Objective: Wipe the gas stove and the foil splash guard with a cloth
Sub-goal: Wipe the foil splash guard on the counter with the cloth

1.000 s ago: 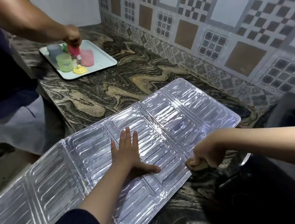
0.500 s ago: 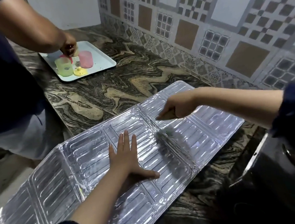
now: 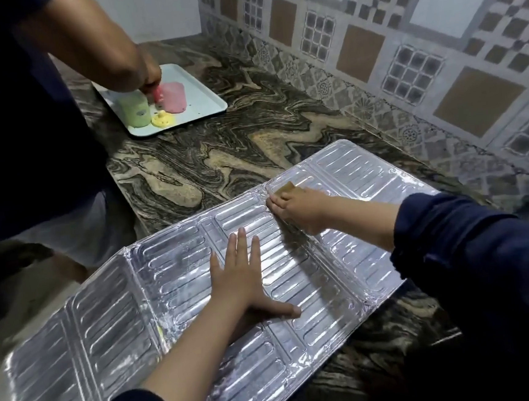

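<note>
The silver foil splash guard [image 3: 360,172] lies flat and unfolded across the marbled counter, its left panels hanging past the counter's front edge. My left hand [image 3: 241,282] rests palm down on its middle, fingers spread. My right hand [image 3: 299,207] is closed on a small tan cloth [image 3: 284,188] and presses it against the guard's far edge, just right of a fold. Only a corner of the cloth shows beyond my fingers. The gas stove is out of view.
Another person stands at the left, one hand [image 3: 150,74] over a white tray [image 3: 207,106] holding pink, green and yellow items. Patterned wall tiles [image 3: 404,60] run along the back. Bare marbled counter [image 3: 236,145] lies between tray and guard.
My right hand has swept with the cloth from the guard's near right edge up and left to its far edge. My left hand stays flat in place. The other person's hand shifts over the tray.
</note>
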